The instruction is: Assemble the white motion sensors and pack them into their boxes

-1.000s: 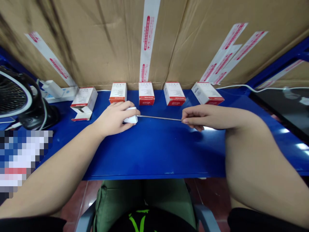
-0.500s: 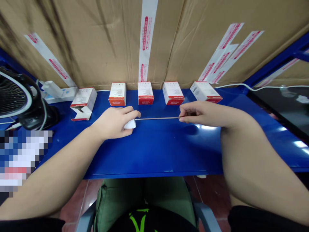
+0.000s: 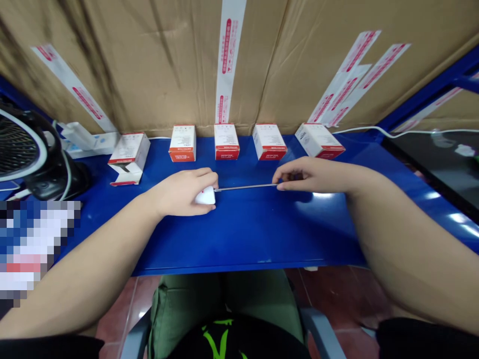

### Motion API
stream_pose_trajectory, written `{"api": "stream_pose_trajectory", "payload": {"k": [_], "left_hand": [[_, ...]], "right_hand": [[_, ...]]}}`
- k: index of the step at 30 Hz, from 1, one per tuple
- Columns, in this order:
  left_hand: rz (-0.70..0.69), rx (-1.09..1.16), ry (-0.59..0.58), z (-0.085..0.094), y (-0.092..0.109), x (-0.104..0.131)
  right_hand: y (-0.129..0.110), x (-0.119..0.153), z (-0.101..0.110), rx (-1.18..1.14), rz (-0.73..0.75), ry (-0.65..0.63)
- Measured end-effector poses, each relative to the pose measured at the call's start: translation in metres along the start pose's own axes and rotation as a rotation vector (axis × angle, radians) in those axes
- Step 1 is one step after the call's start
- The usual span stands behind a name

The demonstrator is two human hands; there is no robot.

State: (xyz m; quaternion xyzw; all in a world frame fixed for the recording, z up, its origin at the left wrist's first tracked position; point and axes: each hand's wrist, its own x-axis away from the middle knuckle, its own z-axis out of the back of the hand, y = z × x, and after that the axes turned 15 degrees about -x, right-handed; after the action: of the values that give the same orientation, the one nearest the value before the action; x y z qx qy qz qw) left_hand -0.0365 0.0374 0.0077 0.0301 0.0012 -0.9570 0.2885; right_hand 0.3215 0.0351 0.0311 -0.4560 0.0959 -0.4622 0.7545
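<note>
My left hand (image 3: 187, 193) is wrapped over a small white device (image 3: 205, 195), and most of the device is hidden under the fingers. From its right side a thin metal antenna (image 3: 245, 188) runs almost level above the blue table (image 3: 239, 239). At the antenna's far end, the thumb and fingertips of my right hand (image 3: 299, 175) are closed in a pinch. Just behind the hands stand red-and-white boxes, among them a middle box (image 3: 226, 142) and one right of it (image 3: 269, 142) marked DETECTOR.
At the left, a white box with its front flap open (image 3: 129, 154) stands near a power strip (image 3: 93, 144) and a black fan (image 3: 33, 154). Two more boxes, one left of middle (image 3: 182, 143) and one far right (image 3: 319, 141), line the cardboard wall (image 3: 187, 65). A dark screen (image 3: 437, 169) lies right.
My left hand and the white device have shifted slightly right, toward my right hand. The visible stretch of antenna between the hands is a little shorter.
</note>
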Motion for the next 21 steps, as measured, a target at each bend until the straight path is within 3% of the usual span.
{"api": "stream_pose_trajectory", "payload": {"k": [9,21], "left_hand": [[-0.044,0.064,0.045,-0.006,0.002,-0.005],[-0.012,0.150,0.048,-0.008,-0.004,-0.004]], "right_hand": [[0.010,0.004,-0.024,-0.017,0.080,0.038],[0.022,0.007,-0.042,0.225,0.411,0.321]]}}
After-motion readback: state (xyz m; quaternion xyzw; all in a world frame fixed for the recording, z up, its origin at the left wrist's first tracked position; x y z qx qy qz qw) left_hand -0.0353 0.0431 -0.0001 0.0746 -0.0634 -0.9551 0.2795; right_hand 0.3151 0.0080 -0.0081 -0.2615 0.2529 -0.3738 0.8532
